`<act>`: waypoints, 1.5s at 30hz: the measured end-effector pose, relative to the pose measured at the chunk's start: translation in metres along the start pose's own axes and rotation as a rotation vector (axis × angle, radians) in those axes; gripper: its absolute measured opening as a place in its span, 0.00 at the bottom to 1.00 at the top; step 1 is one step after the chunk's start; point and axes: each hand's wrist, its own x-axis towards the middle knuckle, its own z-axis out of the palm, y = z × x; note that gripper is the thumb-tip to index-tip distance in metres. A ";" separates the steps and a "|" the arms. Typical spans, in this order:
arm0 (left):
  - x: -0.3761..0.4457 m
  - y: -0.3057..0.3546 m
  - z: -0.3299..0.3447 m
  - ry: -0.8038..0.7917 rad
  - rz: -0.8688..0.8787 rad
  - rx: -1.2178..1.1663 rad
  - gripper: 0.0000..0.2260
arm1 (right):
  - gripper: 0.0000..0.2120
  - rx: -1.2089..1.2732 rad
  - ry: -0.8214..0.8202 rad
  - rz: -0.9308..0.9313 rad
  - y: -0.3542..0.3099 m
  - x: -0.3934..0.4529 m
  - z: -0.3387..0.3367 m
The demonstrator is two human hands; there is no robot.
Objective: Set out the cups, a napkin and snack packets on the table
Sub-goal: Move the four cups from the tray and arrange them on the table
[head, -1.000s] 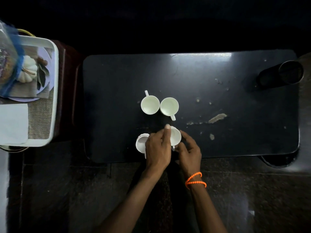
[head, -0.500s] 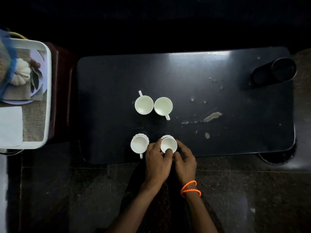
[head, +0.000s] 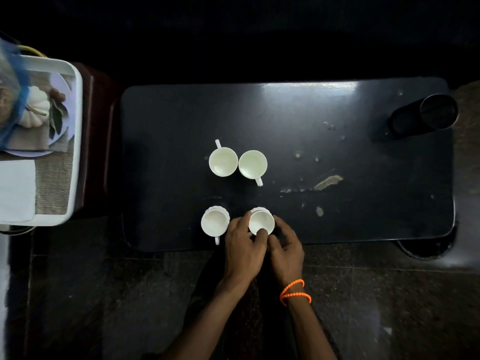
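4 white cups stand upright on the black glossy table (head: 181, 120), a rectangular top with rounded corners and several pale chips in its surface. The 2 far cups touch each other at the rims: the far left cup (head: 223, 161) is smooth and round, with its handle pointing far and a little left, and the far right cup (head: 252, 164) has its handle pointing near and a little right. The near left cup (head: 215, 224) has a ribbed outer wall and its handle points straight to the near edge. The near right cup (head: 261, 221) stands close to the near edge, apart from the near left cup; its handle is hidden by the fingers, so I cannot tell its direction.

The left hand (head: 242, 252) holds the near right cup at its left and near rim, fingers curled narrow around it, one fingertip over the rim. The right hand (head: 285, 249), with an orange beaded bracelet (head: 295, 292) on the wrist, touches the cup's right side with loosely bent fingers.

At the left, on a dark stand, a white tray (head: 76, 141) with a raised rim carries a folded white napkin (head: 16, 189) on a woven mat. A black cylinder (head: 426, 116) lies on the far right corner of the table
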 end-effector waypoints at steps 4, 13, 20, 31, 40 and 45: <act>0.001 -0.005 -0.001 0.009 0.057 0.106 0.27 | 0.21 -0.018 0.052 -0.002 -0.008 0.003 -0.003; 0.059 0.047 -0.010 0.111 0.040 -0.081 0.27 | 0.19 -0.121 0.056 -0.185 -0.077 0.068 0.014; 0.083 0.066 -0.013 0.059 0.076 -0.074 0.31 | 0.19 0.002 -0.134 -0.074 -0.121 0.101 0.036; 0.053 0.080 0.020 0.026 0.134 -0.122 0.22 | 0.13 0.150 0.032 -0.023 -0.101 0.086 -0.026; -0.001 0.040 0.071 -0.117 0.056 -0.085 0.29 | 0.16 0.152 0.057 0.035 -0.032 0.067 -0.084; -0.009 0.031 0.078 -0.146 0.044 -0.032 0.28 | 0.16 0.154 0.054 0.048 -0.013 0.064 -0.093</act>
